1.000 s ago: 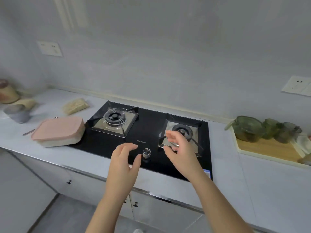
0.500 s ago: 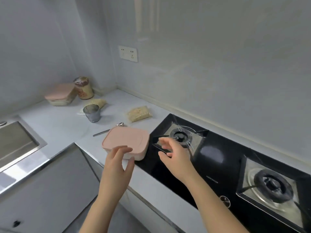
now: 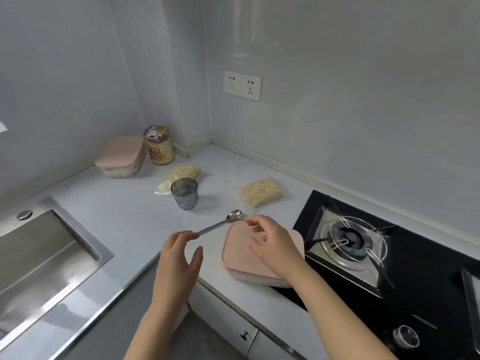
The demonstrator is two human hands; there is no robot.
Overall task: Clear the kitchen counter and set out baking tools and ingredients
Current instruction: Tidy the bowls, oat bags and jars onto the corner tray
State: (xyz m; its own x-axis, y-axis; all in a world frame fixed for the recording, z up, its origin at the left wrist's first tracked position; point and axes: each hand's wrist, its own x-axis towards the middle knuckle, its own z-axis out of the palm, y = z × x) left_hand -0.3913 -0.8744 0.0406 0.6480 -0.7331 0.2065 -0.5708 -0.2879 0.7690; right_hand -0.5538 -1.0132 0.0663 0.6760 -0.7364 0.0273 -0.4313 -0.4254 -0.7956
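Reaching farther forward than before, the right hand (image 3: pixel 272 245) hovered open over the pink-lidded box (image 3: pixel 237 258), the left hand (image 3: pixel 179 258) open, empty, near the spoon (image 3: pixel 219 224) handle.

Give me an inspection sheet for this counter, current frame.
Surface: pale counter, sink left, stove right.
Job's things: pink-lidded front box beside stove; back box and jar in corner; glass, spoon, left bag, right bag mid-counter.
Clutter: nothing seen.
Grips: left hand open by spoon handle, contact unclear; right hand open over front box, holding nothing.
Cables: nothing seen.
Surroundings: wall socket, grey walls.
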